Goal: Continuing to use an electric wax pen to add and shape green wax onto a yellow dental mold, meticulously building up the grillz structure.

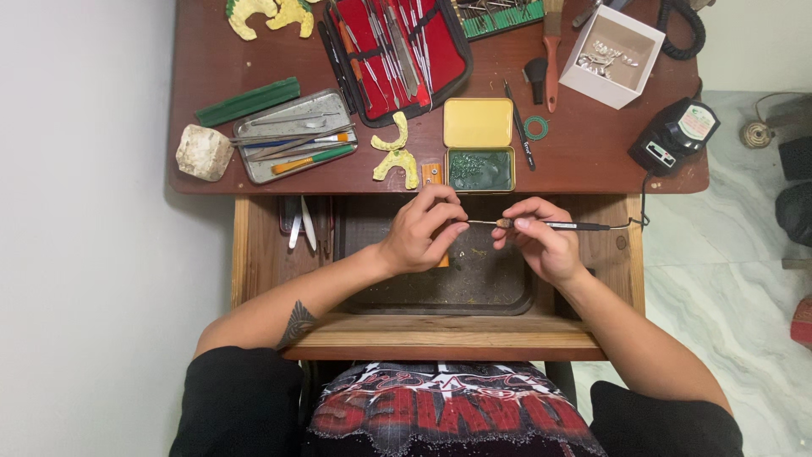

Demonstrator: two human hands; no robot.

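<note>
My right hand (541, 241) holds a thin corded pen-like tool (558, 225) with a dark handle and a metal tip that points left. My left hand (423, 228) is closed around something small at that tip, with an orange piece just showing under the fingers; what it is stays hidden. Both hands hover over a dark tray (491, 288) set in the open wooden drawer (254, 254), just in front of the desk edge.
On the brown desk: an open yellow tin of green wax (480, 169), yellow jaw-shaped casts (396, 152), a metal tray of tools (296, 135), a red instrument case (402, 51), a white box (611, 55), a black control unit (674, 135), a pale stone block (203, 152).
</note>
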